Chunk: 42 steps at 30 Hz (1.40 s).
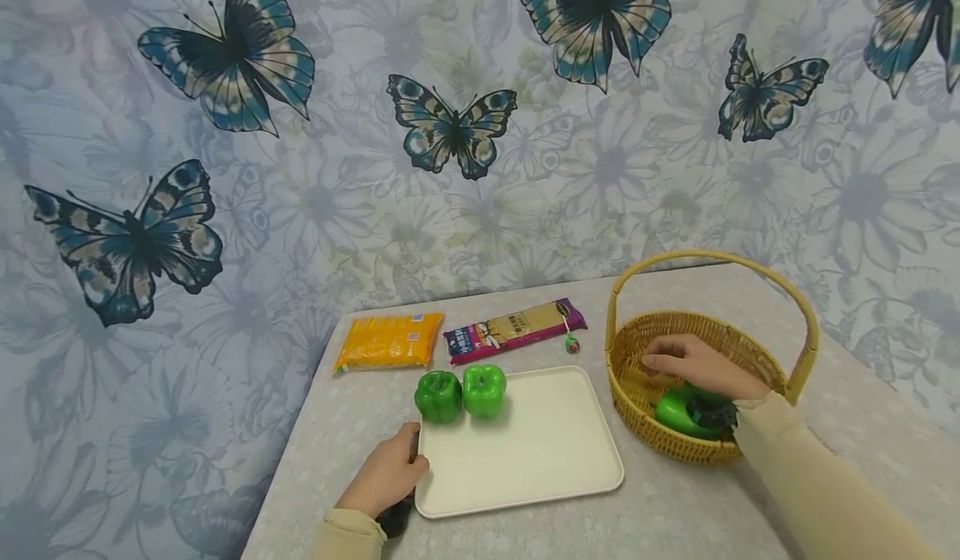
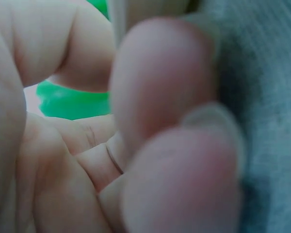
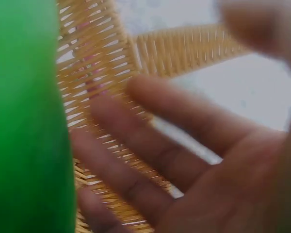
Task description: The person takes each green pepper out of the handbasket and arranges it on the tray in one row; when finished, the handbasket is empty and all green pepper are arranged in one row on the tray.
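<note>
A cream tray [image 1: 525, 468] lies on the table with two green bell peppers, a darker one [image 1: 438, 397] and a brighter one [image 1: 484, 391], at its back left corner. My left hand [image 1: 386, 470] grips the tray's left edge; its curled fingers [image 2: 160, 77] fill the left wrist view, where green shows behind them. My right hand [image 1: 697, 363] reaches into a wicker basket [image 1: 637, 422] with its fingers [image 3: 179, 107] extended and loosely spread, holding nothing. Under that wrist a green bell pepper [image 1: 675, 412] sits in the basket; its smooth side [image 3: 24, 121] looms large in the right wrist view.
At the back left lies an orange packet [image 1: 390, 341]. Beside it is a long purple and tan packet [image 1: 517, 331], with a small green and red trinket [image 1: 572, 344] by its right end. The basket's tall handle [image 1: 705, 254] arches over it. A butterfly-patterned wall [image 1: 465, 227] stands behind the table.
</note>
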### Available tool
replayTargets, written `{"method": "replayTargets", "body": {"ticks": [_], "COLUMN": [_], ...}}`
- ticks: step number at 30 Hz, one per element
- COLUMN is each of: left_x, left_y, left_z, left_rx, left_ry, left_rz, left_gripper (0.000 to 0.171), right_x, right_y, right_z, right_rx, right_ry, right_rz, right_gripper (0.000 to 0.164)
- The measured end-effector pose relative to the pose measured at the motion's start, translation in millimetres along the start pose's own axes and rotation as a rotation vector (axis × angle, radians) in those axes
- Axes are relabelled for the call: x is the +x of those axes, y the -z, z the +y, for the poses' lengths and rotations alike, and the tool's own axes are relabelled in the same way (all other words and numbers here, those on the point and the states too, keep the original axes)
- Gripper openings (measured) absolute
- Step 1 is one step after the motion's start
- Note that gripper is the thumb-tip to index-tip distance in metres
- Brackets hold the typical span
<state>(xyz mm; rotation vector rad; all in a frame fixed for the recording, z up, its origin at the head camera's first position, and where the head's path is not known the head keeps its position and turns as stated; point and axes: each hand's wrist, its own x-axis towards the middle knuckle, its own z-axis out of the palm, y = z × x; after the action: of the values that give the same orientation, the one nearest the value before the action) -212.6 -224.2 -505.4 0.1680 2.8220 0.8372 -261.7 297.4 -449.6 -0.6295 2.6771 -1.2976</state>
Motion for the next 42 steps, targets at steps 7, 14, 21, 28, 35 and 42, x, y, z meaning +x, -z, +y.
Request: {"method": "replayTargets", "body": {"ticks": [7, 14, 21, 28, 35, 42], "left_x": [0.3, -1.6, -2.3, -2.8, -2.5, -0.4], "left_y": [1.0, 1.2, 1.0, 0.2, 0.8, -1.0], "left_z": [2.0, 2.8, 3.2, 1.5, 0.8, 2.3], "left_rx": [0.006, -0.004, 0.001, -0.004, -0.005, 0.01], "left_ry": [-0.007, 0.005, 0.003, 0.0, 0.013, 0.005], "left_rz": [0.021, 0.012, 0.012, 0.005, 0.001, 0.007], "left_gripper": [0.059, 0.06, 0.059, 0.059, 0.06, 0.06], "right_x": [1, 2, 2, 8, 21, 17], "right_y": [-3, -4, -3, -6, -11, -11], "right_z": [-1, -3, -5, -6, -2, 1], "right_rx": [-0.069, -0.044, -0.013, -0.077, -0.165, -0.195], "right_ry": [0.048, 0.091, 0.074, 0.021, -0.038, -0.038], "right_rz": [-0.187, -0.268, -0.238, -0.122, -0.001, 0.047], "right_gripper": [0.023, 0.016, 0.021, 0.025, 0.03, 0.034]}}
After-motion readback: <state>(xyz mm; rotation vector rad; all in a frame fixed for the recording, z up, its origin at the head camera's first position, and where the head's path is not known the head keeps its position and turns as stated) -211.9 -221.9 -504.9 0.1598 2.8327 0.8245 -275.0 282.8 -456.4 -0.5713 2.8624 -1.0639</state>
